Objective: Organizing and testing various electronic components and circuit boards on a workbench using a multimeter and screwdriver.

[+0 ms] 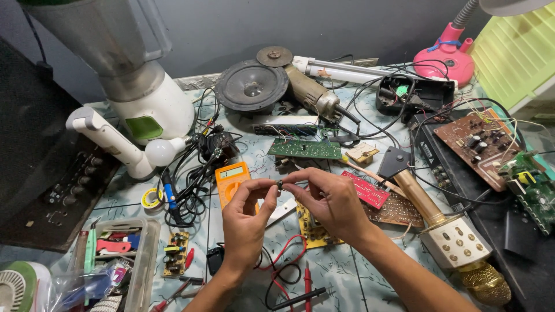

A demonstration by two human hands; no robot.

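My left hand [245, 222] and my right hand [329, 202] meet over the middle of the workbench. Between their fingertips they pinch one small dark component [280, 185], held above the table. Under the left hand lies an orange multimeter [231, 178], partly hidden by the fingers. Its red and black probe leads [289, 271] curl on the tabletop below my wrists. A yellow circuit board [312, 228] lies beneath the right hand.
A white blender [141, 86] stands at the back left, with a speaker cone [252, 86] and angle grinder [309, 92] behind. Green [304, 149], red [366, 189] and brown [480, 144] circuit boards, a gold karaoke microphone [445, 231], a pink lamp [448, 55] and a parts tray [124, 260] crowd the table.
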